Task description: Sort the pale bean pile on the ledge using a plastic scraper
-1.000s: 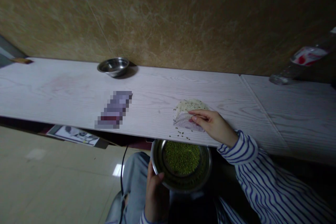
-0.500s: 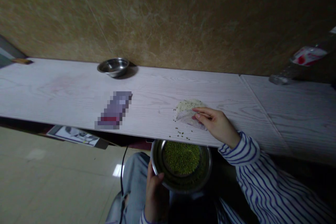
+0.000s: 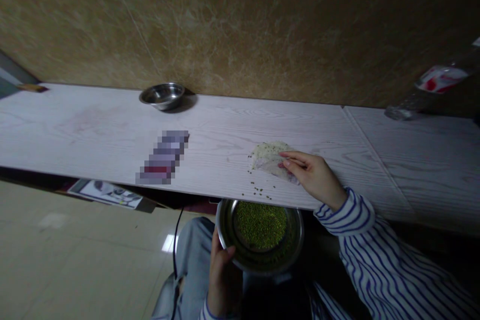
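Step, we judge: handling thin translucent film (image 3: 275,170), apparently pinched by our right hand (image 3: 315,176); left hand (image 3: 225,276) grips round silver metal bowl (image 3: 293,240); next needs delicacy.

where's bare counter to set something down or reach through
Bare counter lies just left of the small steel bowl and pixelated item, and between that item and the pale speckled patch. Crowded: around that patch, with the right hand, loose beans and, just below, the bean bowl.

dim, right side darkest | light from frame left: small bowl (image 3: 162,100), upper left, shadows rightward | glare patch on floor (image 3: 93,255), lower left | near-black under my big bowl (image 3: 262,264), bottom centre | flat item (image 3: 165,157), left-centre, pixelated | bottle (image 3: 437,80), far right, wide-angle slant
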{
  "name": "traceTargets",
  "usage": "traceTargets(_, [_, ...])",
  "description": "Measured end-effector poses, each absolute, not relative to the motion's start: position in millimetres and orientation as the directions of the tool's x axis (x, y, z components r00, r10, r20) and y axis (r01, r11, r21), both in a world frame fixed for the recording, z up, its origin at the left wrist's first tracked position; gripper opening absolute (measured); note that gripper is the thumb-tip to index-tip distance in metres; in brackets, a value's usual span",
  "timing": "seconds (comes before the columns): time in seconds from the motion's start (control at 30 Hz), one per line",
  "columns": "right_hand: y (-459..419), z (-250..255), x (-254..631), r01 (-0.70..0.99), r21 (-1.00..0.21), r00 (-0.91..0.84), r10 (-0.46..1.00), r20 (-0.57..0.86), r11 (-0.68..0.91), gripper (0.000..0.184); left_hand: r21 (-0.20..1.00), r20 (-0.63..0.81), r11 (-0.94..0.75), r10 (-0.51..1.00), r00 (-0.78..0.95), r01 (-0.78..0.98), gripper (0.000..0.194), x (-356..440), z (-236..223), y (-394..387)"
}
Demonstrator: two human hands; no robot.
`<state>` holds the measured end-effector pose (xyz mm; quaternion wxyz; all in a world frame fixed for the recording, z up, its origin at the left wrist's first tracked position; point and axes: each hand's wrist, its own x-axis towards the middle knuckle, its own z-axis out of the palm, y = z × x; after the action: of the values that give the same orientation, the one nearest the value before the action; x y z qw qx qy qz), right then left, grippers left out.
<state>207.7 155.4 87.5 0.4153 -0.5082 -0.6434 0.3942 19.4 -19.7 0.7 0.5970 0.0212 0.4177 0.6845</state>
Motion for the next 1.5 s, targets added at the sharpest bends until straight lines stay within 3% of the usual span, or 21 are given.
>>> traceTargets(1.07, [157, 89, 201, 0.363, -0.909, -0.228, 0.965, 0.127, 0.205, 0.025, 0.609, -0.497, 0.063, 0.807, -0.319, -0.791, 0.058, 19, -1, -21])
traceTargets(1.5, [162, 84, 200, 0.335, -0.92, -0.167, 0.974, 0.153, 0.202, 0.025, 0.611, -0.484, 0.073, 0.823, -0.299, -0.788, 0.06, 17, 3, -20])
